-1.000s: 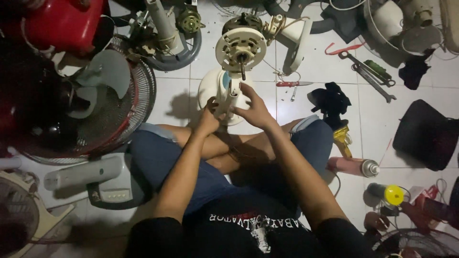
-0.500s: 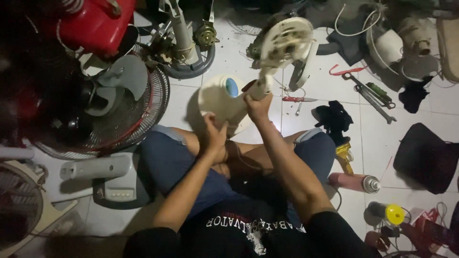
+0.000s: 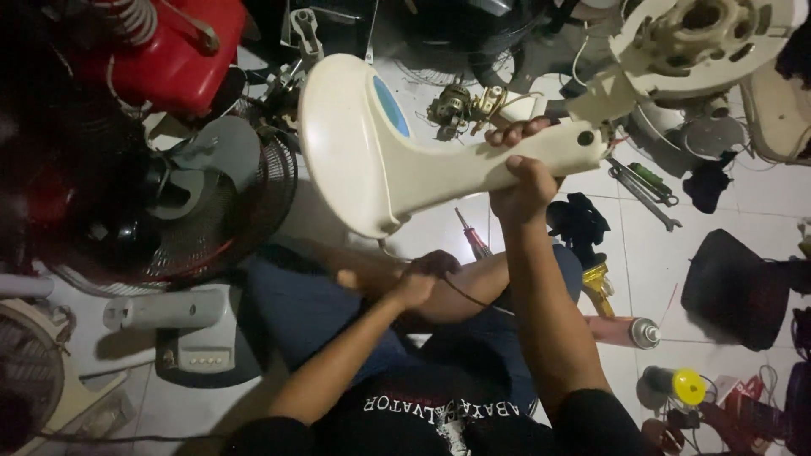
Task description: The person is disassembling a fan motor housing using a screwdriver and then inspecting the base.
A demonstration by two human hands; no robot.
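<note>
Holding the fan stand (image 3: 397, 160) up, your right hand (image 3: 524, 181) grips its neck; left hand (image 3: 427, 274) pinches the cord (image 3: 477, 300); feed it next, I'd guess.

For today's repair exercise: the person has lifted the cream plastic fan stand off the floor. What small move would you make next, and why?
Probably draw the thin black cord gently clear with the left hand. The right hand grips the neck of the cream plastic fan stand, tilted in the air, with the motor housing overhanging, while the left hand pinches the cord running from the base across the lap.
</note>
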